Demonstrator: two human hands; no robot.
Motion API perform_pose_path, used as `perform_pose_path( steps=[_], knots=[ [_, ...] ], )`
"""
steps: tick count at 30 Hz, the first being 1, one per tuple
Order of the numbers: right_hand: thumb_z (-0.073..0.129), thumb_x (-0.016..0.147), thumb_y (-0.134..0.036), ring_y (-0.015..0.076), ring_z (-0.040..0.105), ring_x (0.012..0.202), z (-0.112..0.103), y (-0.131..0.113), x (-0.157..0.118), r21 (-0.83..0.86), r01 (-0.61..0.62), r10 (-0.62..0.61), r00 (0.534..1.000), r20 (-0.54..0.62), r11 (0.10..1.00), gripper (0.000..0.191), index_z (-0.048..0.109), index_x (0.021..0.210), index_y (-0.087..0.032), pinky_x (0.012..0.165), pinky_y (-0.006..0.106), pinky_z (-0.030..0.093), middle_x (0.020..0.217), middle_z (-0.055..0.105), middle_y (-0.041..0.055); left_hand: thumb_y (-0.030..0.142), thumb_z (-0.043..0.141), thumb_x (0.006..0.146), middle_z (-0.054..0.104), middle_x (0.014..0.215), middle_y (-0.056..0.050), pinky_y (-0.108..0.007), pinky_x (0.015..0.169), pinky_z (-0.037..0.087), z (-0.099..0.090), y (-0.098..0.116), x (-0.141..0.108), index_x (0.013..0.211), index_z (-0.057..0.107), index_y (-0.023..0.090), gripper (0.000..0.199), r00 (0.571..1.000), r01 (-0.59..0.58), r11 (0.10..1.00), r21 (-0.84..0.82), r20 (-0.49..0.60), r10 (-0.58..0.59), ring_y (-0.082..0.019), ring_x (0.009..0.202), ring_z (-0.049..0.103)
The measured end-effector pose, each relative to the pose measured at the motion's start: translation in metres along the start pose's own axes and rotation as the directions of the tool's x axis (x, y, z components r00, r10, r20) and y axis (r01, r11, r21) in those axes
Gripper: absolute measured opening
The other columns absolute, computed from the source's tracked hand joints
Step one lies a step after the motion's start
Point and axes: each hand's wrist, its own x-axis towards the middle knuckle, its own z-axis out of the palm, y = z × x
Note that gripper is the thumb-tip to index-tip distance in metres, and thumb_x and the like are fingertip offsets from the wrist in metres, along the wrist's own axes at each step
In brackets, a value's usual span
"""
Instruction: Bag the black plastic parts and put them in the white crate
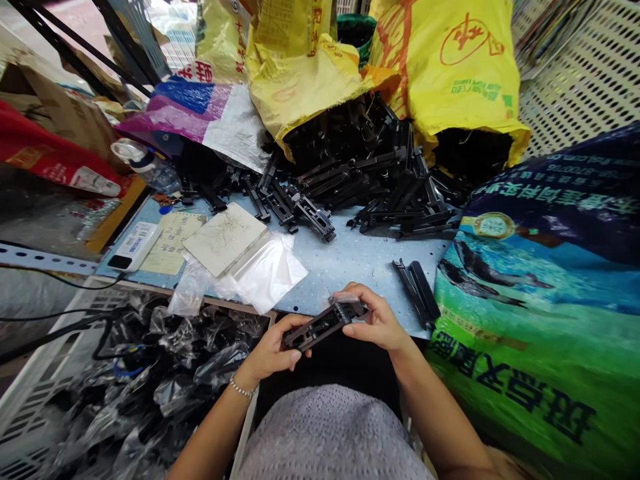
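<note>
Between my two hands is a long black plastic part (323, 328) with slots along its body, held above the table's front edge. My left hand (280, 350) grips its lower left end, thumb on the near side. At the upper right end, my right hand (373, 317) is closed around it with thumb and fingers. A greyish clear piece shows at that end, partly under my right fingers. Two slim black parts (417, 293) lie on the table to the right of my right hand.
Black plastic parts (310, 217) spill from yellow sacks (310, 87) at the back. A green-blue sack (515, 320) stands right. A square block (225, 240) on white plastic film (270, 270) and a white device (135, 247) lie left. Below, a crate (30, 413) holds bagged parts.
</note>
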Motion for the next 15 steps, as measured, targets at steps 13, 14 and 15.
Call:
perform_pose_path(
  steps=[13,14,15],
  knots=[
    [0.078,0.076,-0.036,0.021,0.064,0.098,0.035,0.015,0.016,0.025,-0.199,0.2,0.96,-0.193,0.98,0.039,0.063,0.109,-0.023,0.089,0.035,0.05,0.107,0.07,0.0039,0.054,0.047,0.093,0.063,0.12,-0.012,-0.05,0.105,0.038,0.013,0.056,0.041,0.131,0.048,0.019,0.051,0.987,0.062,0.666,0.744,-0.146,0.072,-0.028,0.112,0.059],
    [0.078,0.075,-0.037,0.0204,0.064,0.095,0.029,0.014,0.017,0.012,-0.211,0.21,0.964,-0.166,0.977,0.039,0.064,0.108,-0.023,0.086,0.034,0.05,0.103,0.07,0.0032,0.053,0.047,0.094,0.063,0.119,-0.012,-0.045,0.099,0.043,0.013,0.053,0.043,0.132,0.047,0.019,0.051,0.988,0.053,0.737,0.673,-0.143,0.06,-0.026,0.108,0.06],
    [0.079,0.074,-0.037,0.0196,0.064,0.09,0.02,0.013,0.017,-0.005,-0.224,0.222,0.968,-0.121,0.975,0.038,0.066,0.106,-0.022,0.082,0.032,0.05,0.098,0.07,0.0025,0.053,0.048,0.093,0.063,0.117,-0.011,-0.041,0.094,0.045,0.011,0.05,0.044,0.133,0.046,0.019,0.052,0.988,0.048,0.79,0.612,-0.148,0.054,-0.026,0.104,0.061]
  ],
)
